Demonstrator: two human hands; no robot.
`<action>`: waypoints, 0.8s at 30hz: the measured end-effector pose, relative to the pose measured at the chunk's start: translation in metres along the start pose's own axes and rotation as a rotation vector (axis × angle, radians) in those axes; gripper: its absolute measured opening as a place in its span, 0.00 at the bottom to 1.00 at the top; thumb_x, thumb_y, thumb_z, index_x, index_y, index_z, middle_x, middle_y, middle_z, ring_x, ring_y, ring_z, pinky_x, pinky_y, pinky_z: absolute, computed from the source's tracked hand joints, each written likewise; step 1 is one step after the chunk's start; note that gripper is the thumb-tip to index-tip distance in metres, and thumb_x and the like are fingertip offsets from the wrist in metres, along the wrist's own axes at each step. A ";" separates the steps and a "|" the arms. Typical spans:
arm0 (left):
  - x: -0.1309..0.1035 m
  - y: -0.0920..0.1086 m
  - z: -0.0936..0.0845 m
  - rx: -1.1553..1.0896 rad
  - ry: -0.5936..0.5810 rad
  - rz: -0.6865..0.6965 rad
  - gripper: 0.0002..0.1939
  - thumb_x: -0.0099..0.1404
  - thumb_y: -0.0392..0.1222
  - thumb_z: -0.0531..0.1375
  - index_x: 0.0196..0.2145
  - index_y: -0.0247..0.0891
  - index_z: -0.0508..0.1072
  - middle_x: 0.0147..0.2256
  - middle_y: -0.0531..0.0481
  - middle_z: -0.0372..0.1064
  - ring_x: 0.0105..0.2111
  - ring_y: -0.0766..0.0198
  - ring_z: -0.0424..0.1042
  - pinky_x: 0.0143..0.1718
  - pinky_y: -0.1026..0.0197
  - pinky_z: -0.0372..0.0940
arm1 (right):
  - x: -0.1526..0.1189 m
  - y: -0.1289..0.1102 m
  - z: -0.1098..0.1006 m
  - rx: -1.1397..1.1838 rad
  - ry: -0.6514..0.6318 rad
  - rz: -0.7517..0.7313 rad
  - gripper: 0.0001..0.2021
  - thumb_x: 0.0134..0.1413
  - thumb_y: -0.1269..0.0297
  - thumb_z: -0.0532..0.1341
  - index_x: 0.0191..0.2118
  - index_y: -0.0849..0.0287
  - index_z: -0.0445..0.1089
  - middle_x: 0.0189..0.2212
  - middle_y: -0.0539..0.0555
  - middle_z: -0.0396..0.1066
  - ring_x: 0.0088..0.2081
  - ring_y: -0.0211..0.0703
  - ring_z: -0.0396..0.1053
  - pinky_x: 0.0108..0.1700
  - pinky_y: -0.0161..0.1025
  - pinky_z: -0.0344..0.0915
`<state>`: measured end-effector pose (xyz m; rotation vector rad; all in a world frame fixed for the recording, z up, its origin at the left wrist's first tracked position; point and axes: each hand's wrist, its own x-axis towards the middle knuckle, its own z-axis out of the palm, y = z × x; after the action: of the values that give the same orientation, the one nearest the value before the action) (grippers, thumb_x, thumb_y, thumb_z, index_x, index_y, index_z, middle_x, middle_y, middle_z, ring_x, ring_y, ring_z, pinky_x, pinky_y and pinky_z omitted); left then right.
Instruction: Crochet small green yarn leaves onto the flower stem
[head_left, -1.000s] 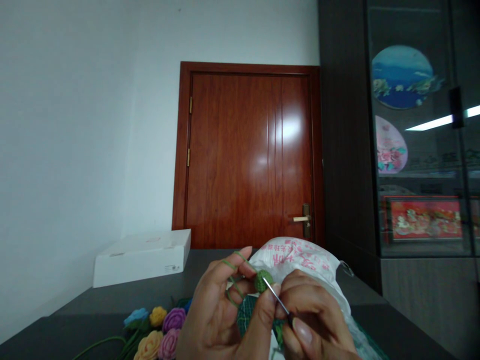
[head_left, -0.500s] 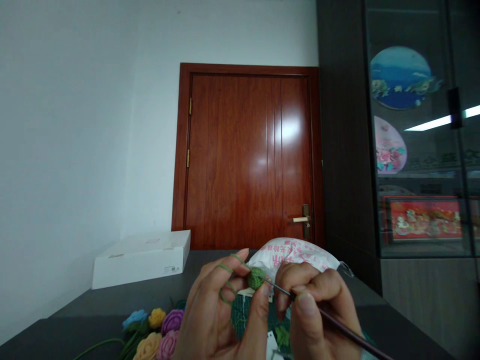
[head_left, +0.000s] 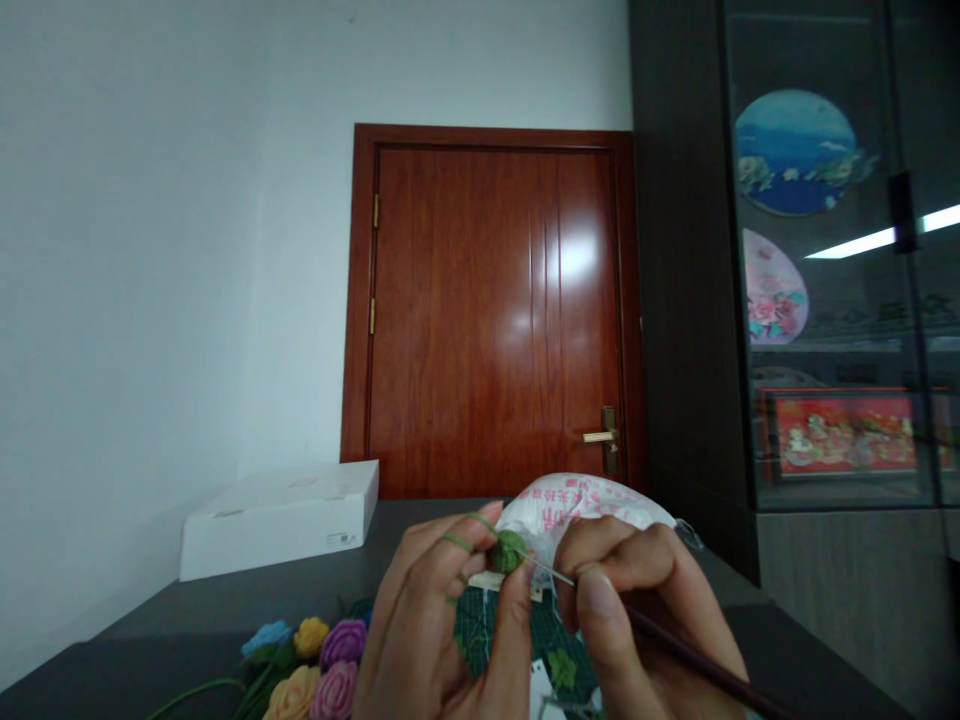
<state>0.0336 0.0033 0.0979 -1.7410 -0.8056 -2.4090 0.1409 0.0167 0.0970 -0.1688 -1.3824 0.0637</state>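
Between the thumb and fingers of my left hand (head_left: 442,610) is a small round green crochet piece (head_left: 508,551). Green yarn (head_left: 459,542) winds around the fingers of that hand. My right hand (head_left: 637,610) grips a crochet hook (head_left: 686,645) by its dark handle. The thin metal shaft points left, and its tip meets the green piece; whether it sits inside a stitch is too small to tell. Below the hands, a green leaf-shaped piece (head_left: 562,669) lies on a green cutting mat (head_left: 476,625).
Crocheted flowers (head_left: 341,645) in several colours lie left of my hands. Behind the hands is a white plastic bag (head_left: 600,497) with pink print. A white box (head_left: 281,515) stands at the back left of the dark table (head_left: 180,650). A glass-fronted cabinet (head_left: 832,300) rises at the right.
My right hand has turned a little, and the hook's handle sits slightly lower. The green piece has shifted slightly left in the view. Both hands keep their holds.
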 end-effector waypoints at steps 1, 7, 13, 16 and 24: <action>0.000 0.000 0.001 -0.009 0.009 0.000 0.16 0.60 0.29 0.67 0.44 0.44 0.79 0.42 0.50 0.77 0.38 0.60 0.79 0.41 0.61 0.78 | -0.001 0.001 0.002 -0.054 0.018 -0.057 0.07 0.64 0.72 0.57 0.34 0.55 0.61 0.24 0.48 0.66 0.26 0.37 0.67 0.28 0.35 0.65; -0.003 -0.001 0.002 -0.070 0.029 -0.047 0.11 0.60 0.34 0.68 0.41 0.43 0.80 0.41 0.46 0.79 0.38 0.57 0.80 0.37 0.59 0.79 | 0.011 -0.001 0.000 -0.322 -0.125 -0.324 0.08 0.58 0.77 0.58 0.34 0.55 0.63 0.23 0.49 0.69 0.23 0.37 0.68 0.24 0.33 0.67; 0.004 0.004 0.002 -0.221 -0.005 -0.200 0.12 0.58 0.32 0.68 0.40 0.42 0.79 0.41 0.47 0.78 0.36 0.60 0.80 0.41 0.60 0.79 | 0.013 0.003 -0.002 -0.177 -0.103 -0.329 0.08 0.61 0.77 0.56 0.38 0.56 0.64 0.25 0.48 0.68 0.24 0.37 0.67 0.26 0.36 0.69; 0.014 0.008 -0.003 -0.331 -0.088 -0.265 0.11 0.58 0.31 0.68 0.39 0.42 0.80 0.42 0.48 0.78 0.37 0.60 0.81 0.41 0.63 0.78 | 0.007 0.009 0.001 -0.026 0.004 -0.261 0.06 0.64 0.74 0.57 0.41 0.55 0.65 0.26 0.48 0.67 0.25 0.37 0.65 0.28 0.37 0.67; 0.031 0.004 -0.020 -0.420 -0.350 -0.413 0.16 0.57 0.30 0.70 0.43 0.39 0.81 0.41 0.43 0.82 0.37 0.56 0.83 0.39 0.62 0.79 | 0.013 0.007 -0.003 0.052 -0.010 -0.224 0.05 0.64 0.73 0.58 0.40 0.56 0.66 0.26 0.48 0.67 0.26 0.37 0.65 0.27 0.38 0.67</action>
<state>0.0070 -0.0017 0.1226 -2.4166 -0.7982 -2.7277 0.1461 0.0248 0.1080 0.0308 -1.4001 -0.0862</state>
